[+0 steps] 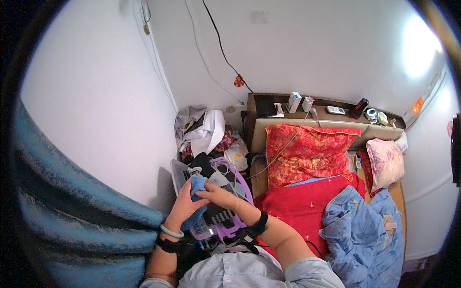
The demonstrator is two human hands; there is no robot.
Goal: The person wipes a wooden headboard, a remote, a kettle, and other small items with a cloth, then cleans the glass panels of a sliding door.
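A blue cloth [197, 184] is bunched between both hands, with a lower part hanging below them. My left hand [183, 207] grips it from the left side. From the right, my right hand [217, 196] presses its fingers against the same cloth. A small greyish-white thing [195, 170] shows just above the cloth; what it is and whether it is held I cannot tell. Beneath the hands is a purple plastic frame [243, 185] with cables and dark items about it. A light-coloured panel [177, 172] stands upright behind the left hand.
Piled clothes [212, 129] fill the corner. At right is a bed with a red sheet [295, 212], red pillow [309, 154], floral pillow [385, 163] and blue quilt [360, 234]. Small items line the headboard shelf [320, 111]. A blue-and-black curtain [90, 216] hangs at left.
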